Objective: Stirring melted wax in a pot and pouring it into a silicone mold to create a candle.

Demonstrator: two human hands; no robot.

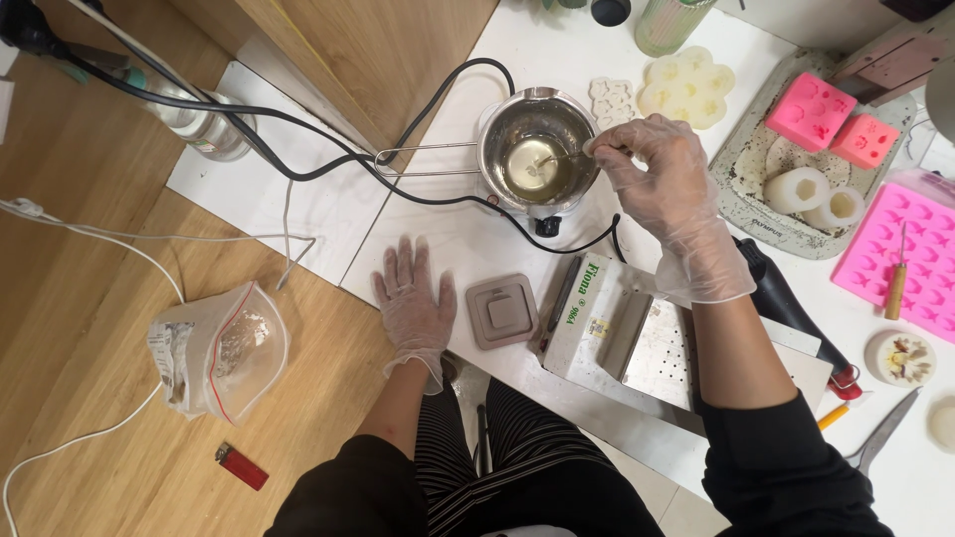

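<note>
Gloves cover both hands. I see my right hand (pixel 662 164) with fingertips pinched on a thin stirring stick (pixel 560 157) dipping into pale liquid in the steel pot (pixel 535 149). My left hand (pixel 413 298) lies flat, fingers spread, on the white table (pixel 448 239), beside a grey square lid (pixel 502 310). A clear zip bag (pixel 224 348) with a white label sits left; a white labelled box (pixel 587 318) below the pot.

Bright, even light from overhead floods the scene, and shadows stay soft and short. There's glare off the steel melting pot (pixel 537 149), its wax glinting. Focus is crisp at centre, while wide-angle bending curves the white table (pixel 458 239) edges outward.
</note>
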